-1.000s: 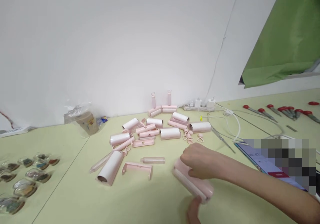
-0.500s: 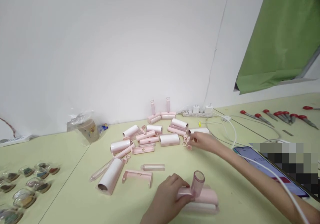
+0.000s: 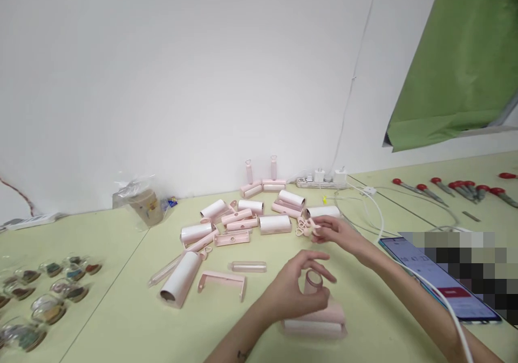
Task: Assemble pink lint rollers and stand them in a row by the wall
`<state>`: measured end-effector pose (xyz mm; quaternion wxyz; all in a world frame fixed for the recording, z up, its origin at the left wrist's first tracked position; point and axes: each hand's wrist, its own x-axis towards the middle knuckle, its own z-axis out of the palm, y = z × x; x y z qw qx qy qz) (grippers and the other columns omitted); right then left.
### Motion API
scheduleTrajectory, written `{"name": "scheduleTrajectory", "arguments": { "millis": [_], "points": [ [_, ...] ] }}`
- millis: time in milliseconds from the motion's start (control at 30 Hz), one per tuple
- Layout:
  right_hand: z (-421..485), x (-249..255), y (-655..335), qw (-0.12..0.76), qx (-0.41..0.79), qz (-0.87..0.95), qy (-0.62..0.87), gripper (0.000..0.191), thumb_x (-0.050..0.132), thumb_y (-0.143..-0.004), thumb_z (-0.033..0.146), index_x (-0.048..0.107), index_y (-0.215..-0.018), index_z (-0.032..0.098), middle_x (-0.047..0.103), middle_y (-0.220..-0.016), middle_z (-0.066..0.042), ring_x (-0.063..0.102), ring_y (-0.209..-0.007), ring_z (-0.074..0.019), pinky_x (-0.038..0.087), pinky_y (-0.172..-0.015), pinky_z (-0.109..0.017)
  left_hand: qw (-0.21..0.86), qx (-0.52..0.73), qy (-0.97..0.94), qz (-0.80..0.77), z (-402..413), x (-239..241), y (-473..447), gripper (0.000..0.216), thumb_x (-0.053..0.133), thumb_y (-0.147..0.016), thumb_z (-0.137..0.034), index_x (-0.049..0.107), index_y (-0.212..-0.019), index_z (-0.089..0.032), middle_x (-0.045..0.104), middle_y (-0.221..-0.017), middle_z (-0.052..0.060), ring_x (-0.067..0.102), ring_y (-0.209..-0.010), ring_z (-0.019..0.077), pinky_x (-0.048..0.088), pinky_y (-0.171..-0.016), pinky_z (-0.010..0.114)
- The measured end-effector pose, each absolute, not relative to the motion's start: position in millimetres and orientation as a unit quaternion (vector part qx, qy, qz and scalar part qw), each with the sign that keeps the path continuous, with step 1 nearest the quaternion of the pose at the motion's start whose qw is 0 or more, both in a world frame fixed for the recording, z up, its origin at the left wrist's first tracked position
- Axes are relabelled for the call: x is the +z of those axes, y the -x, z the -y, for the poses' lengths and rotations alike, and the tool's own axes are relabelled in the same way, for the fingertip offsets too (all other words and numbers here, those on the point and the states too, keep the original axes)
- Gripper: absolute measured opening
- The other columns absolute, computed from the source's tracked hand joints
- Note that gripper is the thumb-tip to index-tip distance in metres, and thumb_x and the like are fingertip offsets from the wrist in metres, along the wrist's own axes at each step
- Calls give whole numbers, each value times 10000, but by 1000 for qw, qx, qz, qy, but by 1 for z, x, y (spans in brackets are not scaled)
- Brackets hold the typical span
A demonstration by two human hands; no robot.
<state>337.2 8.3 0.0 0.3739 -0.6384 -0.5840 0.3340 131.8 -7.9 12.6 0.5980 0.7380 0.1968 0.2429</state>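
Observation:
My left hand grips the clear pink tube handle of a pink lint roller that lies on the pale green table close to me. My right hand reaches farther out and pinches a small pink heart-shaped cap at a little heap of such caps. Behind them lies a pile of pink and white roller parts. A loose clear tube and a pink bracket rest left of my left hand.
A phone with a white cable lies at the right. Red-handled screwdrivers sit at the far right, a power strip by the wall. A bagged cup and small glass pieces are at the left.
My right hand left the roller, reached out to the heap of caps and picked one up. My left hand came in and took hold of the roller's tube handle.

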Motion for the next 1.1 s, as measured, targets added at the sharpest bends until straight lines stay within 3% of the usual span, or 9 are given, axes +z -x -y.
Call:
{"name": "scheduleTrajectory", "arguments": {
  "millis": [67,133,200,267,467,900,1100],
  "points": [
    [12,15,-323,425,357,588,589,334,458,-812,442,554,-996,180,624,-892,-58,609,-854,-193,480,-778,-305,645,238,-700,-192,8,9,-142,410,464,-617,-46,546,-999,-169,627,-675,-3,587,-836,159,436,-785,289],
    [30,22,-307,471,394,588,527,298,537,-783,431,561,-978,207,598,-941,-49,590,-889,-198,469,-785,-301,682,217,-664,-218,6,2,-149,298,426,-550,-51,598,-775,-141,538,-476,-39,571,-575,123,446,-574,222],
    [44,22,-293,506,415,590,473,232,587,-766,402,568,-904,217,566,-915,-36,577,-856,-189,471,-730,-281,700,194,-639,-255,5,-7,-154,199,395,-509,-92,570,-591,-139,466,-385,-58,453,-370,77,366,-396,182],
    [52,17,-282,519,392,611,452,165,584,-778,370,551,-834,218,536,-867,-22,558,-811,-169,459,-700,-265,701,196,-631,-270,3,-13,-157,137,383,-485,-119,514,-511,-153,421,-348,-72,384,-314,57,307,-336,167],
    [56,7,-274,526,271,645,484,117,566,-793,302,481,-777,224,524,-896,-28,534,-820,-171,438,-714,-273,704,210,-634,-241,1,-13,-154,57,423,-491,-118,409,-483,-173,383,-368,-85,364,-343,44,289,-348,159],
    [67,14,-268,477,254,685,489,40,504,-842,270,513,-880,259,506,-840,-12,517,-723,-156,424,-639,-261,639,183,-719,-204,3,-11,-147,120,550,-577,-140,438,-540,-164,357,-529,-55,371,-541,78,279,-460,197],
    [70,15,-261,482,275,670,492,59,462,-859,272,517,-857,249,516,-769,-10,498,-630,-149,413,-561,-253,616,159,-751,-175,3,-8,-146,126,566,-614,-188,444,-582,-180,469,-617,-26,445,-622,118,358,-548,239]
  ]
}}
